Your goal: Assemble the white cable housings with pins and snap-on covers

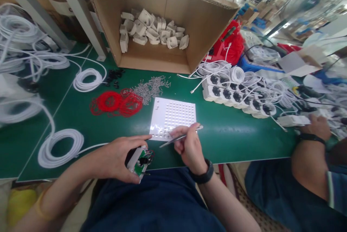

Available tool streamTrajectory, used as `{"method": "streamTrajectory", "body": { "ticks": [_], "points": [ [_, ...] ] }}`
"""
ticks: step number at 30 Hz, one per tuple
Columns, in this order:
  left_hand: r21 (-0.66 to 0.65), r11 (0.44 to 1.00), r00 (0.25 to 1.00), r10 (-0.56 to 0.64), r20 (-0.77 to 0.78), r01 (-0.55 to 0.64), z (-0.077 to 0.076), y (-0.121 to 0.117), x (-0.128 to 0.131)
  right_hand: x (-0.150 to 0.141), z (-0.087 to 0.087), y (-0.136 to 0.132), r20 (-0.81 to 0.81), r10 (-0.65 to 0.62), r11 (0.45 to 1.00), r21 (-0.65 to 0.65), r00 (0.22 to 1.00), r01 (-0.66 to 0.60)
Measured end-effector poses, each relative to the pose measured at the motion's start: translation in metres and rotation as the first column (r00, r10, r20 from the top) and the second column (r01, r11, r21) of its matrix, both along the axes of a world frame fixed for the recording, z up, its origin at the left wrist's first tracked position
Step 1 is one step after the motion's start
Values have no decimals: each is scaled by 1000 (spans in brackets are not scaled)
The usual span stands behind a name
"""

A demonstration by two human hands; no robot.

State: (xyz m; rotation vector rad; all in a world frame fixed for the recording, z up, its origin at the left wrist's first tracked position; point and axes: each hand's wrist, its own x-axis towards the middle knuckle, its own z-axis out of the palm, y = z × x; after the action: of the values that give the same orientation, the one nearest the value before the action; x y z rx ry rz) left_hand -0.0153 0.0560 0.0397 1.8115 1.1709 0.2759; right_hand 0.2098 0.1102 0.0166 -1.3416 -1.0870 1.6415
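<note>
My left hand (119,158) is wrapped round a small white housing (139,163) with a green circuit board, black parts and thin wires showing in its open side. It holds the housing near the table's front edge, and the index fingertip reaches to the corner of a white sheet (157,125). Rows of small clear round pads (180,113) cover much of that sheet. Pinched in my right hand (191,147) is a pair of metal tweezers (175,140), its tip pointing left over the sheet's near edge. The tweezers' tip looks free of any pad.
Behind the sheet lie screws (151,88), red wire loops (116,102) and small black parts (115,76). A cardboard box (154,62) of white shells stands at the back. White cable coils (61,148) lie left; assembled units (235,96) sit right, near a co-worker's hand (316,127).
</note>
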Motion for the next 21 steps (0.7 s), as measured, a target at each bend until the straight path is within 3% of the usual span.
{"method": "streamTrajectory", "body": {
  "ticks": [2,6,14,21],
  "points": [
    [-7,1000,1000,3,-2,-3,-1,1,0,-10,-11,-12,-61,-19,997,-81,998,14],
    [-12,1000,1000,-10,-17,10,-2,1,-1,-20,-26,-21,15,-58,997,43,998,57],
    [-12,999,999,-30,-13,30,0,6,-1,-25,-29,-25,144,-132,982,154,981,109],
    [-16,1000,1000,-25,-2,25,0,6,-1,-23,-31,-25,143,-76,981,186,987,49]
  ]
}}
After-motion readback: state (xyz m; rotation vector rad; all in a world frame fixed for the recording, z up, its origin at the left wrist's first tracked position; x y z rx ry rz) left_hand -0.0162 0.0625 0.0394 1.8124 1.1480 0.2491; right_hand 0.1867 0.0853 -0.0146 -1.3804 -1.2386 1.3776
